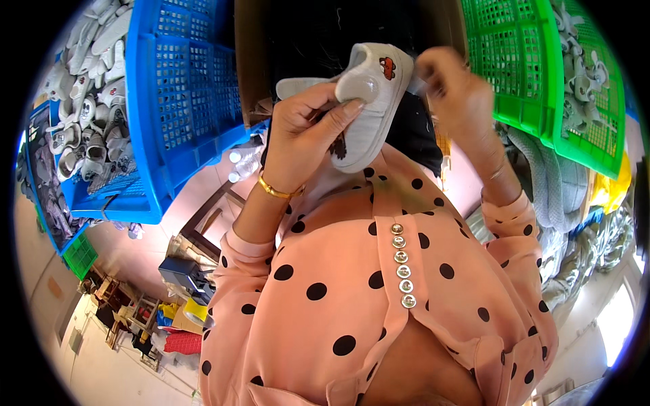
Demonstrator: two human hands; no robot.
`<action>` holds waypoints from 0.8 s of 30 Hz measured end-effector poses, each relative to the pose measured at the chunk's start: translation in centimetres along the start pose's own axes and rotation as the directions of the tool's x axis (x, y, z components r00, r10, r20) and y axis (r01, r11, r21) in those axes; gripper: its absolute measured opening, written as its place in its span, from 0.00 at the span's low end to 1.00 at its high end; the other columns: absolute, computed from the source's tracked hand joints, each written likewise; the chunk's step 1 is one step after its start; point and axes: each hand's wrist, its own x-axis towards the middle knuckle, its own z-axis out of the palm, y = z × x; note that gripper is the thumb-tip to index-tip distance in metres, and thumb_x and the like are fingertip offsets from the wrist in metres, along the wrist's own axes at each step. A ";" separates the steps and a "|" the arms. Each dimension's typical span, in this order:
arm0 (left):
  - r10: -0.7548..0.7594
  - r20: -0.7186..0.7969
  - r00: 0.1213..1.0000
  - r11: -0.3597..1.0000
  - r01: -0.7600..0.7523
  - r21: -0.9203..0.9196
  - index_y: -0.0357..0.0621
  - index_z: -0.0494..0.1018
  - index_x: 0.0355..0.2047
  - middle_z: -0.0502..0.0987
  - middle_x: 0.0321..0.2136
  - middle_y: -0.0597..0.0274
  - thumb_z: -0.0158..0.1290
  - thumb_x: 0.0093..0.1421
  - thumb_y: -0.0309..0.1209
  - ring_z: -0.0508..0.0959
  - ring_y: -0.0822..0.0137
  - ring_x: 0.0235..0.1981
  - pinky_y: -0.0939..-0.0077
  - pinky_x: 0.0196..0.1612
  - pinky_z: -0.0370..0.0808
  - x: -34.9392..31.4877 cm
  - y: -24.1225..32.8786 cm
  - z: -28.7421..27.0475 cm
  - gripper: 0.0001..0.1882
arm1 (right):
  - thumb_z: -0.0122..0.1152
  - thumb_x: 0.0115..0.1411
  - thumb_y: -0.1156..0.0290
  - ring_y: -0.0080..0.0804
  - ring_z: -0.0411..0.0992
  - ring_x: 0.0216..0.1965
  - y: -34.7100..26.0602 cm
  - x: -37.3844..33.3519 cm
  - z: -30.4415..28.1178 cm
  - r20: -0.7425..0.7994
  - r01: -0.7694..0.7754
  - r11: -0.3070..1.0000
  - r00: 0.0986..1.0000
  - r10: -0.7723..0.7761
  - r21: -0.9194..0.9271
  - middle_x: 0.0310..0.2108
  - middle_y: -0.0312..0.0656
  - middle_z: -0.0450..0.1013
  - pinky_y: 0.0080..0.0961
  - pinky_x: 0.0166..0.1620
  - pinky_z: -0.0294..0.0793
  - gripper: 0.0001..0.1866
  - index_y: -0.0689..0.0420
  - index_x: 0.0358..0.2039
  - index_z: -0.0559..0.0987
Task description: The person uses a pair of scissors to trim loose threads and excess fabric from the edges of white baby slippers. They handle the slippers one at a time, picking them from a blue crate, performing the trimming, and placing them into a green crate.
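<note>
In my left hand, a small white child's shoe is gripped between thumb and fingers. It is tilted on its side, with a red and black car-like motif on its fabric and a pale sole edge. A round, shiny patch shows near my thumb tip. Another pale piece sticks out behind my fingers; whether it belongs to the same shoe I cannot tell. My right hand is just to the right of the shoe, its curled fingers smeared by motion. Anything held in them is not visible.
At the left stands a blue plastic crate beside a heap of small pale shoes. A green crate is at the right, more shoes beyond it. Grey fabric and clear plastic bags lie below it. Dark cloth is ahead.
</note>
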 end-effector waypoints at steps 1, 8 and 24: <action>0.046 -0.015 0.999 0.998 -0.046 0.037 0.35 0.77 0.43 0.79 0.28 0.66 0.57 0.60 0.24 0.75 0.82 0.28 0.91 0.31 0.71 0.1 0.6 -0.2 0.11 | 0.60 0.57 0.71 0.28 0.72 0.19 1.4 0.9 -0.2 -0.115 -0.136 0.991 0.984 0.135 -0.005 0.17 0.36 0.72 0.24 0.21 0.69 0.05 0.55 0.33 0.74; 0.280 -0.205 0.938 0.960 -0.267 0.086 0.33 0.75 0.45 0.79 0.31 0.67 0.55 0.61 0.24 0.74 0.82 0.31 0.90 0.35 0.71 1.8 3.9 0.8 0.12 | 0.61 0.60 0.56 0.19 0.71 0.28 -2.6 1.5 -1.9 0.384 -0.515 0.521 0.857 0.344 0.681 0.28 0.39 0.74 0.16 0.32 0.70 0.25 0.65 0.47 0.72; 0.188 0.178 0.966 0.781 -0.257 0.570 0.37 0.76 0.40 0.80 0.35 0.55 0.59 0.50 0.28 0.81 0.59 0.37 0.70 0.43 0.76 3.6 5.1 -0.1 0.15 | 0.61 0.58 0.70 0.21 0.70 0.47 -3.2 3.0 -0.9 0.367 -0.405 0.412 0.914 0.171 0.816 0.50 0.42 0.73 0.21 0.50 0.71 0.30 0.59 0.60 0.67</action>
